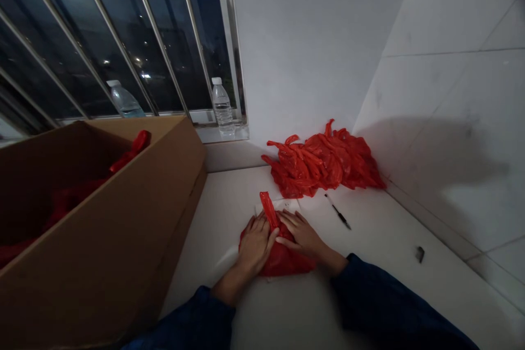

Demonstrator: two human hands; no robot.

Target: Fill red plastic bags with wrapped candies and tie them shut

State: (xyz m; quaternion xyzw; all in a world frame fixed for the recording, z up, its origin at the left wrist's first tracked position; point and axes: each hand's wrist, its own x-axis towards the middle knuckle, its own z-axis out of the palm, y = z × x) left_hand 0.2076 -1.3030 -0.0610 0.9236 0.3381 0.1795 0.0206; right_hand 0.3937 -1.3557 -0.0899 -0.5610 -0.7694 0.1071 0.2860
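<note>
A red plastic bag (287,261) lies on the white tabletop (262,317) in front of me, its twisted handle end sticking up and away from me. My left hand (256,243) rests on the bag's left side with the fingers stretched out. On its right side, my right hand (301,232) lies with fingers extended, pressing on the plastic. The thumbs come close to each other near the base of the handle. What the bag contains is hidden. Partly under the far side of the bag is a flat white item (291,206).
Several red plastic bags (324,161) are heaped against the back wall. A large cardboard box (123,229) with red bags inside stands at left. A pen (338,212) and a small dark object (420,254) lie at right. Water bottles (222,106) stand by the barred window.
</note>
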